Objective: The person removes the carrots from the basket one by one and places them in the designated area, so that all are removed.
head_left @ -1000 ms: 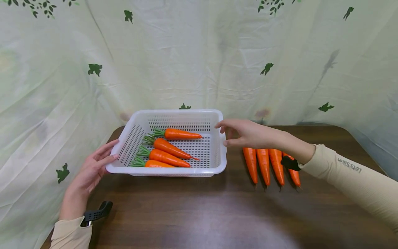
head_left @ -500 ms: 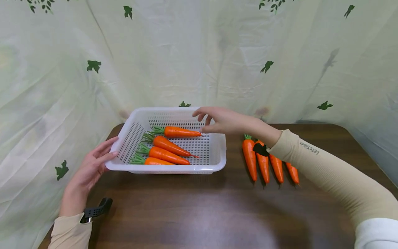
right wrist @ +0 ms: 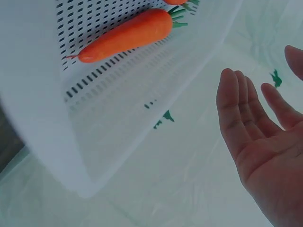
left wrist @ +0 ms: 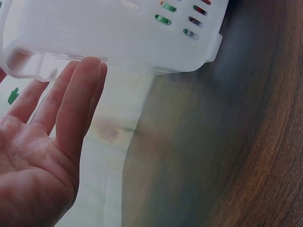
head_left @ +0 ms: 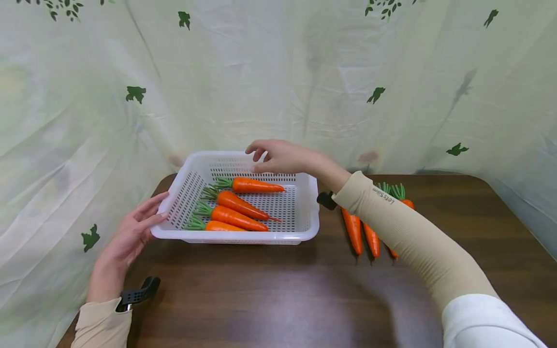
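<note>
- The left hand (head_left: 126,239) stays where it was, fingers straight and together against the near-left corner of the white perforated plastic basket (head_left: 304,227).
- The right hand (head_left: 283,157) has moved leftward over the far rim, fingers loosely spread, above four smooth orange carrots (head_left: 237,205).

The left hand (left wrist: 45,156) lay open, fingertips seemingly touching the white basket (left wrist: 109,38) above the wooden table (left wrist: 227,156).

- We count four carrots in basket (head_left: 237,205)
- One white basket (head_left: 310,203)
- We see four carrots on surface (head_left: 353,229), partly hidden by sleeve
- Two hands (head_left: 130,237)
</note>
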Demonstrator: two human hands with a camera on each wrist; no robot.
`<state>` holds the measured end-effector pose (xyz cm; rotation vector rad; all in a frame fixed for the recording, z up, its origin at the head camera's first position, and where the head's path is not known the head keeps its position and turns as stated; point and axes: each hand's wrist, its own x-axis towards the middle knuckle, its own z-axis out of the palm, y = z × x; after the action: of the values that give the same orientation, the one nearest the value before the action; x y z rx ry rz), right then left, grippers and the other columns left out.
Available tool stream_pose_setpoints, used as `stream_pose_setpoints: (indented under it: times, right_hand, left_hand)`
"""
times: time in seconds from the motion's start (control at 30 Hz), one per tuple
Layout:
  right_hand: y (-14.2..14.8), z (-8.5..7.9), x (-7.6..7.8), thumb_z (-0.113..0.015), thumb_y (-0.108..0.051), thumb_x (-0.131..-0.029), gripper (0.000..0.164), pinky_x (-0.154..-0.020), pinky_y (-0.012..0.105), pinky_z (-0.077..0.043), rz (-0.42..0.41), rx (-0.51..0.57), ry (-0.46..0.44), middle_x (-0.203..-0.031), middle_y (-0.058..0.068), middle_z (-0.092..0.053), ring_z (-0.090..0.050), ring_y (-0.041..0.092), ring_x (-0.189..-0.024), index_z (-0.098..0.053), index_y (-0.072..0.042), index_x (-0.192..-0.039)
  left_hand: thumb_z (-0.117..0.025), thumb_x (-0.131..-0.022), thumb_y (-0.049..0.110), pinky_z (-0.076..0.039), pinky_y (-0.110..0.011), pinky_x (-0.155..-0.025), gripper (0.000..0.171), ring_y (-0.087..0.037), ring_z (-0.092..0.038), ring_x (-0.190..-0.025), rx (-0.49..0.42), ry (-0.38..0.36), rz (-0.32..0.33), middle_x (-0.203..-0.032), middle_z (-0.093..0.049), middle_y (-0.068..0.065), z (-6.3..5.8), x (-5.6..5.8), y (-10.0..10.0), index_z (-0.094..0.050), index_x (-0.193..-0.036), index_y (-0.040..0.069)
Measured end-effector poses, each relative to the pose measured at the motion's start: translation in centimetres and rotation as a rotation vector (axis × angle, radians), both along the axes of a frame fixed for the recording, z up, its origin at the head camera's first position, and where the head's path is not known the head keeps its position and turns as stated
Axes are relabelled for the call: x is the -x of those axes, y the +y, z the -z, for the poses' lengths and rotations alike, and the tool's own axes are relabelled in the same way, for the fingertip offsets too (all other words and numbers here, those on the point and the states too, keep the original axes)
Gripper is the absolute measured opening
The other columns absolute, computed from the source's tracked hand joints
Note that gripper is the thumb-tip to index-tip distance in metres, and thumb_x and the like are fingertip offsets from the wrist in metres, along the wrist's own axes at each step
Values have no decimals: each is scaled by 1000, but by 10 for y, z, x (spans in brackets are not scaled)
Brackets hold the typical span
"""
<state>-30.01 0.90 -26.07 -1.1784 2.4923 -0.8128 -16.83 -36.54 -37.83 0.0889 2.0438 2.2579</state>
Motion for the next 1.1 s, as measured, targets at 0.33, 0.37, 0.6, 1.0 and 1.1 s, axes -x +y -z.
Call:
stream_pose_setpoints:
  times: [0.33,0.37,0.6,1.0,1.1]
  right_hand:
    - [-33,24,23,-64,-24,-96,46,-75,32,-57,44,43,-55,-124,10,-58,-63,26,-94,-50,-9,-137]
    - [-37,26,26,-64,-23,-96,46,-77,32,-56,50,37,-49,-124,10,-58,-63,25,-95,-50,-9,-137]
    - [-56,44,37,-62,-23,-96,44,-94,31,-47,81,-18,-23,-126,9,-59,-56,20,-110,-52,-9,-137]
    - [-68,76,49,-64,-22,-96,48,-101,34,-44,107,-59,-153,-130,11,-57,-55,22,-112,-52,-8,-140]
    - [-69,82,50,-65,-22,-95,48,-100,33,-45,107,-81,-155,-131,11,-57,-55,22,-113,-53,-8,-140]
  left_hand:
    - [-56,-100,9,-55,-39,-82,57,-14,-63,-109,35,0,-15,-144,-40,-5,-1,-1,1,-38,-152,20]
    - [-56,-100,8,-55,-39,-82,56,-15,-63,-109,31,0,-12,-143,-40,-5,-1,-1,0,-38,-152,19]
    - [-56,-100,7,-55,-40,-82,55,-16,-63,-109,24,4,-6,-144,-41,-6,-1,-1,0,-39,-152,18]
    - [-54,-100,5,-56,-40,-82,55,-18,-62,-110,13,24,21,-142,-44,-7,0,1,-3,-37,-152,15]
    - [-54,-100,6,-56,-41,-81,55,-18,-62,-110,15,18,14,-142,-44,-6,0,1,-4,-38,-152,16]
